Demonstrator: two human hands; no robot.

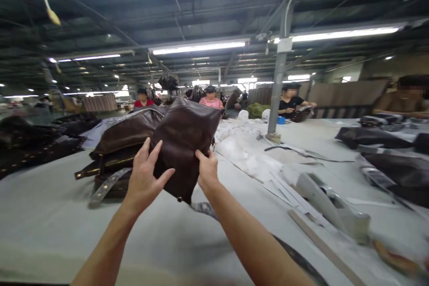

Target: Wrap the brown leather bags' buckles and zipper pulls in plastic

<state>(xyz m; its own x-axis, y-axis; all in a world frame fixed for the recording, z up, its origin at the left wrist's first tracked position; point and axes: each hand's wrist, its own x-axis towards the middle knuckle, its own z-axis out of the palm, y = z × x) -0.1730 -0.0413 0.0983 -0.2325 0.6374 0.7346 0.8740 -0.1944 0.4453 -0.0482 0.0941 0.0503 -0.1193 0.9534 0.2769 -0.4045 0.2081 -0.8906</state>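
Observation:
A dark brown leather bag (pixel 187 138) is tilted up above the white table in front of me. My right hand (pixel 207 167) grips its right side, thumb on the face toward me and the other fingers hidden behind. Spread fingers of my left hand (pixel 147 176) lie at the bag's left side, thumb held apart; whether the fingertips touch the leather I cannot tell. Just behind and to the left rests a pile of similar brown bags (pixel 125 136) with zippers. A strap wrapped in clear plastic (pixel 109 185) hangs from that pile.
A grey metal post (pixel 278 85) rises from the table (pixel 60 214). White wrapping sheets (pixel 237 143), a tape dispenser (pixel 331 208) and a long flat strip (pixel 325 246) lie to the right. More dark bags (pixel 398 174) are at far right. Several people work across the table.

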